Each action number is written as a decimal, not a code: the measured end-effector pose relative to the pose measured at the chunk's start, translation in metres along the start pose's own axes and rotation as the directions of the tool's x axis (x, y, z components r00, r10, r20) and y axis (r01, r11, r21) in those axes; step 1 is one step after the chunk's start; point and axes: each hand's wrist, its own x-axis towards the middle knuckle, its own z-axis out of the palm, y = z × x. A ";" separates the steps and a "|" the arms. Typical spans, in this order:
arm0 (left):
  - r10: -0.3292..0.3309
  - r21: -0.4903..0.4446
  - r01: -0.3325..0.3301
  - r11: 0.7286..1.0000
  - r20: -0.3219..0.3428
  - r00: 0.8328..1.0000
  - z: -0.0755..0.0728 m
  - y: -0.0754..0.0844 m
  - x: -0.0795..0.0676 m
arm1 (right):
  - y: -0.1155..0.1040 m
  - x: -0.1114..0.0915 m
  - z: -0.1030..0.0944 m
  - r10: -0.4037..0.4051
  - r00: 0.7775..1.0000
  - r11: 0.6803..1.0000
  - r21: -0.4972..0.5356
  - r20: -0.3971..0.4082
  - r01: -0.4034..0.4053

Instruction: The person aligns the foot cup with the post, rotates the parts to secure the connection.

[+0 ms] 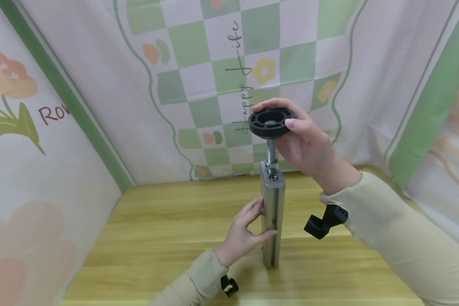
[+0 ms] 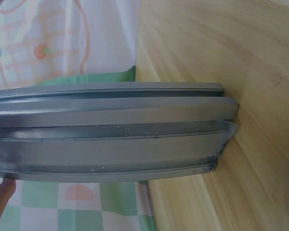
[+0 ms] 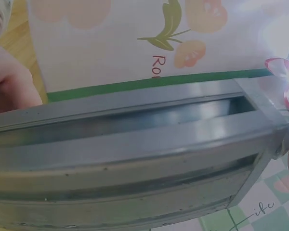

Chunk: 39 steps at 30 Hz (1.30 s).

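An aluminium profile (image 1: 270, 221) with slotted sides stands upright on the wooden table in the head view. An end plate (image 1: 265, 172) with a screw caps its top. From it rises a threaded rod (image 1: 271, 148) with a nut (image 1: 270, 164) low on it. A round black levelling foot (image 1: 257, 127) tops the rod, cup side up. My right hand (image 1: 307, 142) grips this foot by its rim, thumb on the near edge. Lower down, my left hand (image 1: 242, 233) holds the profile between thumb and fingers. In the left wrist view the profile's lower end (image 2: 221, 144) meets the table.
The wooden table (image 1: 168, 225) runs back to a white and green checked cloth (image 1: 222, 76). Printed panels stand at the left (image 1: 61, 161) and right (image 1: 440, 140). Black wrist mounts (image 1: 330, 216) hang from both sleeves.
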 end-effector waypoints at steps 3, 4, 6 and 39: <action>-0.005 -0.002 0.005 1.000 -0.002 1.000 0.000 0.000 0.000 | -0.001 0.000 0.000 0.000 1.000 1.000 -0.018 -0.020 -0.001; -0.006 -0.005 0.006 1.000 -0.002 1.000 0.000 0.001 0.000 | -0.001 -0.001 0.000 -0.001 1.000 1.000 -0.022 -0.022 0.001; -0.003 -0.007 0.003 1.000 -0.001 1.000 0.000 0.001 0.000 | -0.001 -0.001 -0.001 0.000 1.000 1.000 -0.021 -0.026 -0.001; -0.018 -0.028 0.018 0.999 -0.007 1.000 0.001 0.001 -0.001 | -0.026 0.000 0.016 0.019 0.949 0.872 -0.459 -0.314 -0.170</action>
